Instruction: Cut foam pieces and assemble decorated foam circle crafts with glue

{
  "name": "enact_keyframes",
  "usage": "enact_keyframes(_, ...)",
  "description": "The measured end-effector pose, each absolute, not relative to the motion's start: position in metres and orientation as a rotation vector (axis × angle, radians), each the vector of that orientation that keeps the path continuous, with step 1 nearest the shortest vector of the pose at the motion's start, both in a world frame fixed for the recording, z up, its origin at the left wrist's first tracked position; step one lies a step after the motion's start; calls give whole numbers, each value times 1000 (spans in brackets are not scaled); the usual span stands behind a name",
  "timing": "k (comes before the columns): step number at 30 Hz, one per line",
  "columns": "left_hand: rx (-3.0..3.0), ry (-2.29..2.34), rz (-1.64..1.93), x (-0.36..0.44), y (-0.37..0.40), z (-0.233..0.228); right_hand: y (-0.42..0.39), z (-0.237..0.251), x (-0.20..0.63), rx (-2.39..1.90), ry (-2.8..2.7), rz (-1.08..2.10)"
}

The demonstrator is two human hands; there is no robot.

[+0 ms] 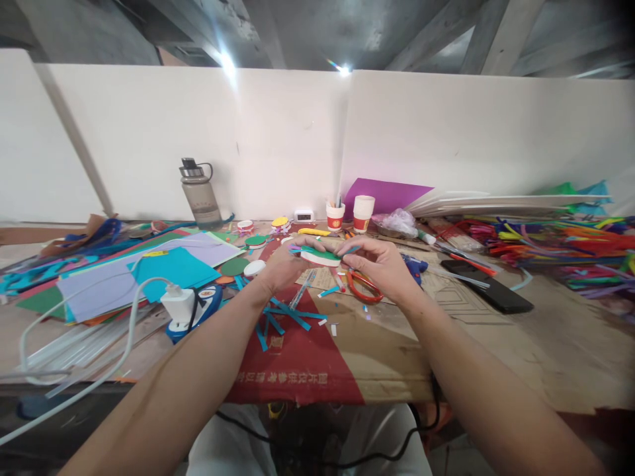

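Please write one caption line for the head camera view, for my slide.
Both hands, left hand and right hand, hold a green-topped white disc above orange scissors on a cluttered craft table.

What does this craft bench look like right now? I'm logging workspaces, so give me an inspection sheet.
Surface: table covered with flattened cardboard.
Job's things: green-topped white disc held over the table between both hands.
Clutter: paper sheets, blue strips, orange scissors, glue gun, phone, cups, bottle, pipe cleaners.
Grippers: left hand and right hand both pinch the disc's edge.
Cables: white charger with cable at left; black cable under the table edge.
Surroundings: white partition boards; nobody else seen.
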State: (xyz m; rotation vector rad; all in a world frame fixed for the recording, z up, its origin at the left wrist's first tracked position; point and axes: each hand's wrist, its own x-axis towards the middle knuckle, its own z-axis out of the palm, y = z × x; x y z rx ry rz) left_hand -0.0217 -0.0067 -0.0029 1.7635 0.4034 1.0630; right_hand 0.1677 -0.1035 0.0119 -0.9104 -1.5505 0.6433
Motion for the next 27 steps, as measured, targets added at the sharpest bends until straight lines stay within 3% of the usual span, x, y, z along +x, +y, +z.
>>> enact_keyframes(15,1438,320,964,-17,-6,-8,-99,8,169,-947,-1524,632)
enact_keyframes(27,1255,344,969,-12,-7,-10,-95,4,170,-899,-1473,800)
